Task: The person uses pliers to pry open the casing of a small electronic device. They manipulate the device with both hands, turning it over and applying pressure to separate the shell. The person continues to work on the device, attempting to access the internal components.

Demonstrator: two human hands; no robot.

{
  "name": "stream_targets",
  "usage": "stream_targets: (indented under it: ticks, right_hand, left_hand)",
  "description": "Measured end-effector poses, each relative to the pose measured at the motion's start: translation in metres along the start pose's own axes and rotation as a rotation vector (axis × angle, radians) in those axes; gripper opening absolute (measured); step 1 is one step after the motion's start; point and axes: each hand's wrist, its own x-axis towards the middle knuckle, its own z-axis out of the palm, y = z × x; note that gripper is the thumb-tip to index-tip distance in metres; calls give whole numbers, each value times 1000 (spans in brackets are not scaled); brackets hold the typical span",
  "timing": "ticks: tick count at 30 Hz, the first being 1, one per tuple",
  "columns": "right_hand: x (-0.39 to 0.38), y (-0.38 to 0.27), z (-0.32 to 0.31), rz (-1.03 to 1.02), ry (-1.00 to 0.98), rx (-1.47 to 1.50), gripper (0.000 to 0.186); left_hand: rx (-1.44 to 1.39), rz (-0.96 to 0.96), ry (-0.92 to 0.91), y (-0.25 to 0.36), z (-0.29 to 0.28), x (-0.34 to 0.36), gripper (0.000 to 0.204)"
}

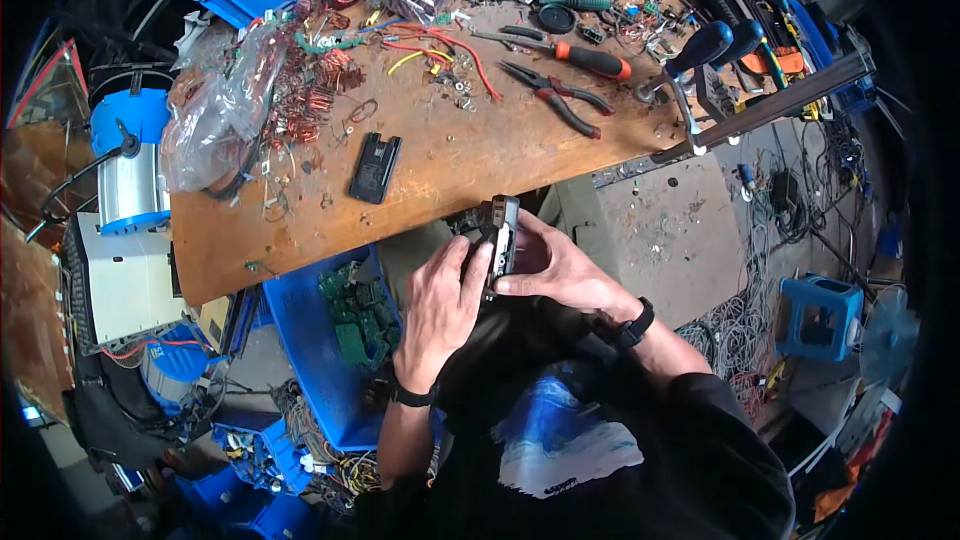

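A small black electronic device with a silvery edge (pixel 505 225) is held up on its side just off the table's near edge; its exact kind I cannot make out. My left hand (pixel 436 305) presses its fingers against the device's left face. Around the right side curl the fingers of my right hand (pixel 566 275), its thumb at the lower end. Both palms partly hide the device. On the wooden table (pixel 470 155), beyond my left hand, lies a flat black rectangular part (pixel 375 168) with a notched end.
Pliers (pixel 556 98), an orange-and-black screwdriver (pixel 595 60) and a green-handled screwdriver (pixel 575 0) lie toward the back. Copper wire coils (pixel 310 105) and plastic bags (pixel 225 120) crowd the left. A blue bin (pixel 310 340) with green circuit boards stands below the table; a clamp bar (pixel 770 108) juts out right.
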Motion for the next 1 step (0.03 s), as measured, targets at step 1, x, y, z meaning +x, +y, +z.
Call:
stream_targets:
  ticks: [1]
  right_hand:
    - [3, 4, 0, 27, -21, 2, 110]
  left_hand:
    - [13, -58, 1, 4, -4, -4, 31]
